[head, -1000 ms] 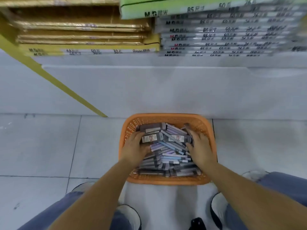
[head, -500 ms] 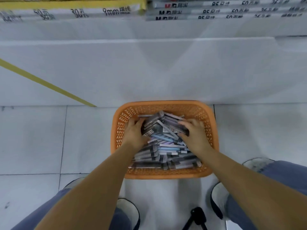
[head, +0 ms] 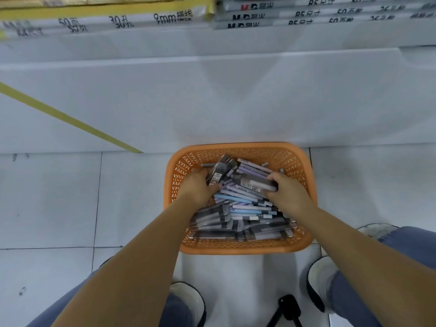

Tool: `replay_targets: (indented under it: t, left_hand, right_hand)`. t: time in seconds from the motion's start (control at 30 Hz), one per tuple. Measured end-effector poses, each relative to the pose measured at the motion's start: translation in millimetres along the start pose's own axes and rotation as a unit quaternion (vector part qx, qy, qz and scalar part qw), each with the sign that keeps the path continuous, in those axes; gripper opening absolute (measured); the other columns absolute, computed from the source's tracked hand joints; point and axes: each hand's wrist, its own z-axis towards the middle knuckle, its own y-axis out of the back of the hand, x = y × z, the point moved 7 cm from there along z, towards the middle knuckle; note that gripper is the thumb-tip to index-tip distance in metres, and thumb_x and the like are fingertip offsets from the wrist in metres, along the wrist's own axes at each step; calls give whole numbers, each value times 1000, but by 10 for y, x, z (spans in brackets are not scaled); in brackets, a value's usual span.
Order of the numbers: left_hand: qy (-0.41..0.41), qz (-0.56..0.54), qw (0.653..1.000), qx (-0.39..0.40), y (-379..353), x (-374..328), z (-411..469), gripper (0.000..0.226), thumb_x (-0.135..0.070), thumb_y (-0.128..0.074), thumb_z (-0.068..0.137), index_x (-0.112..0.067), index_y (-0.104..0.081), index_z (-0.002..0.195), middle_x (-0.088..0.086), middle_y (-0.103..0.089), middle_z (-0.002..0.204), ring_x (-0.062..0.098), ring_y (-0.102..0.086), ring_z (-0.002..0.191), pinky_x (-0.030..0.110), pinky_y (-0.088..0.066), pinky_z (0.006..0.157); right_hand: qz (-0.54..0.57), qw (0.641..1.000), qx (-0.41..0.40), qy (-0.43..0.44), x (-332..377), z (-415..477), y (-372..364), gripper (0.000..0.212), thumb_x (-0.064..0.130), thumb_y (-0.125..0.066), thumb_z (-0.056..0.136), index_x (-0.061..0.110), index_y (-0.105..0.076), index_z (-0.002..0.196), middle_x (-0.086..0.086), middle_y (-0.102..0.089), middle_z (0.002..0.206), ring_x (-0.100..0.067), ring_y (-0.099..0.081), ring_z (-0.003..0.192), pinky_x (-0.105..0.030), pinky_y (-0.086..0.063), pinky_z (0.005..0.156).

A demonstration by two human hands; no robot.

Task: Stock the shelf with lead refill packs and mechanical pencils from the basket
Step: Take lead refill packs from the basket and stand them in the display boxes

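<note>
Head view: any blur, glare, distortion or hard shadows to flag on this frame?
Head view: shelf edge bows slightly from the wide-angle lens; print on the notebook packs up top is smeared; light is soft, only faint shadows on the floor below the basket; the lead refill packs gripped by the left hand and right hand look fairly sharp.

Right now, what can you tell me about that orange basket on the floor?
The orange basket looks like plastic: rectangular, rounded corners, lattice-cut walls. It stands upright on the pale tiled floor at the foot of the white shelf base. It is heaped with pastel mechanical pencils and dark lead refill packs. The left hand and right hand are inside it, each gripping a pack.
</note>
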Motion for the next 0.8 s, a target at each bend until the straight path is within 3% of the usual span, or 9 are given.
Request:
replay_targets:
  t: [0.1, 0.2, 0.27, 0.37, 0.43, 0.53, 0.63, 0.73, 0.8]
  left_hand:
    - [8, -46, 999, 7, 0, 3, -44, 34, -28, -66, 94, -16, -60, 125, 7, -69, 106, 20, -61, 84, 30, -47, 70]
    - [34, -129, 991, 7, 15, 66, -142, 21, -26, -65, 95, -22, -56, 113, -6, -64, 82, 10, -59, 70, 21, -40, 55]
    - [54, -183, 981, 13, 0, 109, -246, 16, -29, -65, 95, -25, -55, 107, -8, -64, 81, 12, -62, 75, 20, -43, 56]
    - [75, -266, 960, 34, -73, 146, -456, 12, -39, -67, 94, -36, -57, 101, -9, -71, 94, 10, -68, 85, 23, -51, 66]
    - [82, -327, 940, 46, -116, 151, -599, 15, -37, -69, 93, -35, -59, 105, -5, -75, 100, 14, -72, 91, 33, -60, 78]
    - [88, -411, 906, 55, -160, 123, -778, 28, -28, -72, 92, -24, -62, 117, 1, -78, 105, 21, -75, 97, 49, -59, 91]
    - [92, -449, 887, 49, -113, 44, -925, 29, -25, -73, 92, -23, -62, 118, 2, -78, 102, 21, -76, 94, 46, -62, 83]
    - [87, -472, 877, 29, 6, -90, -1048, 24, -23, -70, 94, -24, -62, 117, 5, -78, 94, 18, -74, 85, 29, -58, 61]
    - [72, -503, 861, 16, 134, -217, -1116, 22, -18, -68, 96, -22, -64, 117, 8, -77, 101, 22, -71, 89, 37, -61, 69]
  right_hand:
    - [42, 999, 6, -4, 46, -18, 22, 34, 24, -71, 87, 35, -53, 114, 16, -57, 99, -5, -59, 80, -15, -42, 60]
    - [159, 986, 39, -31, 39, -44, -51, 44, 19, -75, 84, 39, -53, 115, 3, -61, 103, -16, -69, 77, -32, -59, 67]
    - [250, 964, 55, -73, -16, -80, -107, 46, 16, -77, 82, 33, -57, 120, -7, -60, 106, -21, -72, 74, -34, -61, 65]
    - [298, 946, 60, -113, -54, -124, -150, 40, 32, -75, 84, 30, -60, 121, 1, -59, 112, -15, -72, 78, -26, -59, 65]
    - [329, 932, 51, -142, -55, -141, -171, 35, 33, -65, 91, 25, -59, 125, 0, -62, 114, -16, -71, 84, -25, -58, 67]
    - [317, 939, 37, -130, 3, -201, -133, 35, 22, -64, 93, 19, -58, 127, -1, -62, 111, -16, -68, 85, -22, -55, 65]
    - [307, 944, 28, -120, 75, -328, -29, 40, 15, -76, 83, 18, -57, 119, 1, -57, 113, -9, -62, 86, -19, -48, 65]
    - [312, 944, 41, -98, 200, -471, 119, 42, -1, -79, 74, 19, -62, 106, -4, -61, 119, -20, -62, 102, -37, -53, 88]
    - [317, 945, 52, -63, 369, -599, 311, 42, -8, -78, 71, 19, -64, 100, -9, -64, 117, -25, -65, 100, -42, -55, 90]
